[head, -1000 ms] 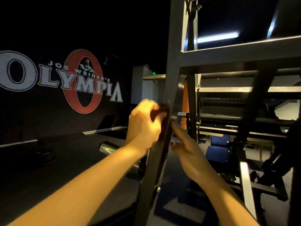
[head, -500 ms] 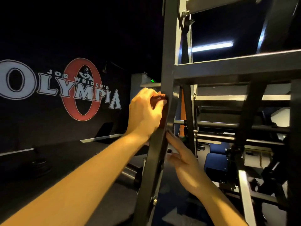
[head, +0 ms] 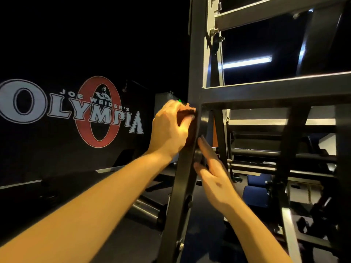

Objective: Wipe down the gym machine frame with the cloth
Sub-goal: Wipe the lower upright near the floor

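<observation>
Our left hand (head: 171,128) curls round a dark reddish-brown cloth (head: 188,112), pressing it on the left edge of the black steel machine frame (head: 180,186), on its slanted upright. At 4 o'clock from it our right hand (head: 212,175) lies open, fingers straight against the upright's right edge, holding nothing. Black crossbars (head: 275,92) crowd 3 o'clock; toward 9 o'clock stands a dark wall with a red-and-white Olympia logo (head: 76,111).

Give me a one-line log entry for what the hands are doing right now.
left hand: grips cloth against frame upright, just below crossbar | right hand: open, fingers touching upright's right side | lighting: dim
</observation>
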Demonstrator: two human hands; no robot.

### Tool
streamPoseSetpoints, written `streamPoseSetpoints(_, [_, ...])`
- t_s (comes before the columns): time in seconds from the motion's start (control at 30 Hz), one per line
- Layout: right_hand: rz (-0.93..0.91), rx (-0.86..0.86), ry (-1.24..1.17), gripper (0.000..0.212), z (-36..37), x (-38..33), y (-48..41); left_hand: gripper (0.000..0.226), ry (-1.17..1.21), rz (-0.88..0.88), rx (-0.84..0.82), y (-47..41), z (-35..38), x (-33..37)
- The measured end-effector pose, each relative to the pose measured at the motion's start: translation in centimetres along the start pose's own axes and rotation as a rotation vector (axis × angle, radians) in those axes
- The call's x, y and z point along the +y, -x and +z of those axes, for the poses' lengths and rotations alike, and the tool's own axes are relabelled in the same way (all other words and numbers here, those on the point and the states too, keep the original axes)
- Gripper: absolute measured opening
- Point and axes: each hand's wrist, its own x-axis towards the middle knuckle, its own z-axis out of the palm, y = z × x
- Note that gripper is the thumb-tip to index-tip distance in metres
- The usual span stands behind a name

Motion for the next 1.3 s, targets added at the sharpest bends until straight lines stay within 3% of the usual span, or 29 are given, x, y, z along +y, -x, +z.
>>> streamPoseSetpoints(0.07, [-0.006,0.003,-0.083,0.039,-0.3,0.7,-0.4,0.01,0.033,0.001,-0.076,3.7,-0.6,-0.5])
streamPoseSetpoints(0.13, [0.025,-0.092,-0.121,0.022,-1.0,0.4,-0.4,0.01,0.029,0.015,-0.18,7.6,-1.2,-0.9])
streamPoseSetpoints(0.2, [0.04,-0.118,-0.058,0.042,-1.6,0.1,-0.1,0.009,-0.018,0.062,-0.197,7.9,-1.1,-1.4])
streamPoseSetpoints(0.23, [0.035,-0.121,-0.015,0.036,-1.8,0.4,-0.2,0.009,-0.035,0.088,-0.177,6.7,-0.9,-1.3])
streamPoseSetpoints(0.37, [0.035,-0.152,0.086,0.055,-1.6,-0.3,-0.2,0.014,-0.038,0.162,-0.059,-1.2,0.1,0.0])
streamPoseSetpoints(0.47, [0.063,-0.136,-0.044,0.038,-1.9,0.0,-0.8,0.016,-0.035,0.15,0.043,-5.9,0.9,0.5])
streamPoseSetpoints(0.6, [0.091,-0.099,-0.048,0.068,-1.8,-0.7,-0.6,0.019,0.076,0.048,0.144,-5.6,1.4,0.6])
streamPoseSetpoints(0.63, [0.114,-0.096,-0.015,0.065,-1.8,-0.9,-0.4,0.018,0.104,0.047,0.125,-4.2,1.3,0.5])
streamPoseSetpoints(0.73, [0.139,-0.081,0.088,0.024,-1.9,-1.7,-0.1,0.017,0.135,0.044,-0.042,2.0,0.2,-0.4])
streamPoseSetpoints(0.83, [0.131,-0.024,0.159,0.037,-1.8,-3.1,1.2,0.013,0.169,-0.124,-0.216,6.3,-1.6,-1.8])
streamPoseSetpoints(0.97, [0.175,0.072,0.106,0.012,-1.6,-5.1,3.1,0.01,0.478,-0.364,-0.259,6.7,-3.2,-1.1])
streamPoseSetpoints(1.03, [0.211,0.086,0.098,0.034,-1.5,-6.4,4.1,0.011,0.683,-0.467,-0.296,6.5,-3.3,0.3])
streamPoseSetpoints(1.1, [0.237,0.118,0.112,0.04,-1.7,-7.6,5.1,0.014,0.818,-0.529,-0.368,6.4,-2.8,1.5])
streamPoseSetpoints(1.3, [0.363,0.28,0.261,0.026,-5.1,-9.5,8.1,0.017,1.08,-0.66,-0.704,6.6,0.0,3.6])
